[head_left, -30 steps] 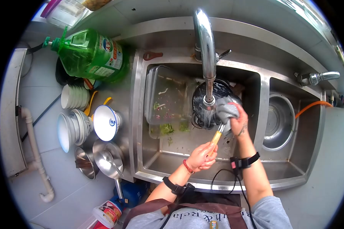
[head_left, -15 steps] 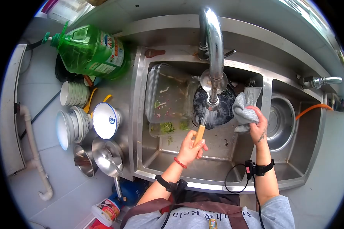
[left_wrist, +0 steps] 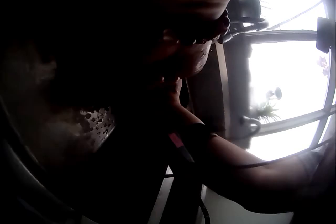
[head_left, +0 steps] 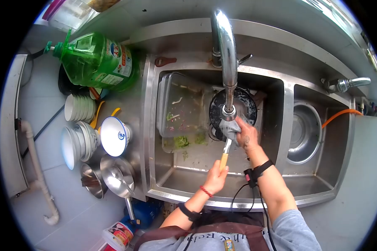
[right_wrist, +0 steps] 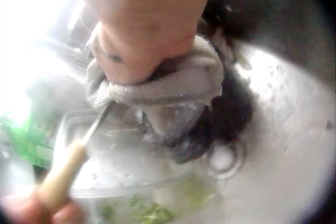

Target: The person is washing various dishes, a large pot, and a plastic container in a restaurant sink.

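The left hand (head_left: 215, 180) grips the yellow wooden handle (head_left: 224, 160) of a metal utensil, whose shaft (head_left: 227, 145) runs up beneath the faucet (head_left: 229, 71). Around the utensil's upper part, the right hand (head_left: 248, 136) holds a grey cloth (head_left: 230, 129), hiding that end. A dark round vessel (head_left: 243, 104) with water in it lies behind the cloth in the sink. The right wrist view shows the cloth (right_wrist: 157, 90) bunched under the right hand and the handle (right_wrist: 63, 174) in the left fingers. The left wrist view is mostly too dark to read.
Clear plastic containers (head_left: 184, 108) with vegetable scraps stand left in the sink. A metal basin (head_left: 303, 134) sits in the right basin of the sink. Bowls (head_left: 114, 137), a ladle (head_left: 129, 190) and a large green bottle (head_left: 98, 60) are at the left.
The right hand first moved right, away from the utensil, with the cloth, then came back left onto it. The left hand has shifted slightly, and the wide round utensil head seen earlier is now covered.
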Demonstrator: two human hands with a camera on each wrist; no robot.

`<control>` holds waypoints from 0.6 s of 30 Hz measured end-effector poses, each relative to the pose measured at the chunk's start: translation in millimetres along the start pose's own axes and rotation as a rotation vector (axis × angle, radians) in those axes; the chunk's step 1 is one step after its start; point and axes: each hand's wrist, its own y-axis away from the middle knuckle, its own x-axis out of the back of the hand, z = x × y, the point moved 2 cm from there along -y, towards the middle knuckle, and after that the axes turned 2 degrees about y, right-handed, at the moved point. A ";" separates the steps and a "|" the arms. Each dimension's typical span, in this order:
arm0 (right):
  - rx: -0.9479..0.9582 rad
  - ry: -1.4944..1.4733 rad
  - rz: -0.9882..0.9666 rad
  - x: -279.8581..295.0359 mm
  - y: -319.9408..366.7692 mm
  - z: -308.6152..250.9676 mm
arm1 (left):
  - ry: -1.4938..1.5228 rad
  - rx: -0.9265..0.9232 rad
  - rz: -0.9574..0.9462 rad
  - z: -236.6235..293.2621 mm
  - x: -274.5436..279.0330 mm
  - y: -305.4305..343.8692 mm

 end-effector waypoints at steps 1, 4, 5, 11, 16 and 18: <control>0.037 0.121 -0.047 7.9 -3.6 11.9 | -0.072 -0.023 0.036 1.2 12.1 6.1; 0.200 0.153 -0.106 43.8 -15.9 39.8 | -0.394 -0.058 -0.002 -7.8 50.4 7.8; 0.257 0.204 -0.225 63.1 -18.0 29.2 | -0.480 -0.036 -0.030 -4.7 60.9 5.0; 0.809 0.572 -0.304 61.5 -26.7 -50.0 | -1.038 -0.335 -0.004 70.8 81.8 -24.7; 0.829 0.473 -0.762 37.5 -65.5 -37.1 | -1.074 -0.395 -0.064 95.0 111.4 -19.1; 0.695 0.235 -0.842 54.3 -75.0 -49.7 | -0.956 -0.346 -0.136 87.1 128.0 -14.8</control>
